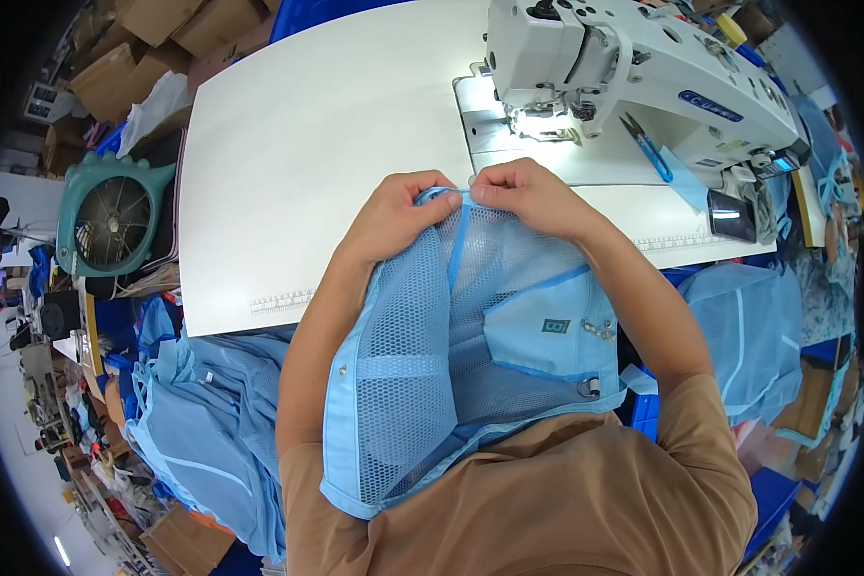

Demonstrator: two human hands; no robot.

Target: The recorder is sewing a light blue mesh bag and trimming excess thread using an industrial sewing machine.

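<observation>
A light blue mesh vest (403, 422) hangs from the table's front edge down over my lap. It has a solid blue patch pocket (538, 331) with a small dark label, and blue binding along its edges. My left hand (394, 213) pinches the bound top edge between thumb and fingers. Close beside it, my right hand (533, 199) pinches the same edge, just right of a blue seam strip (460, 245). Both hands are over the table, in front of the sewing machine (634, 72). The bit of edge under my fingertips is partly hidden.
The white table (307, 163) carries printed ruler scales near its front edge. Blue-handled thread snips (649, 151) and a dark phone-like device (732, 216) lie at the right. More blue garments (211, 413) are heaped at the left, and mesh pieces (744, 336) at the right. A green fan (115, 226) stands left.
</observation>
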